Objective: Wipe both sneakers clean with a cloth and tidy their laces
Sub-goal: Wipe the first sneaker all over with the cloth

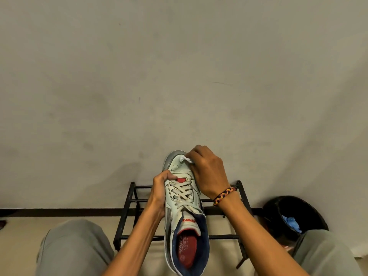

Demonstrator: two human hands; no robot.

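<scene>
sneaker (184, 206), cloth (186, 158): one each

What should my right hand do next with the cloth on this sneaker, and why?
Probably draw the white cloth back from the toe across the toe box toward the laces. The right hand pinches it at the tip of the sneaker, the left hand grips the side, and the rest looks unwiped.
</scene>
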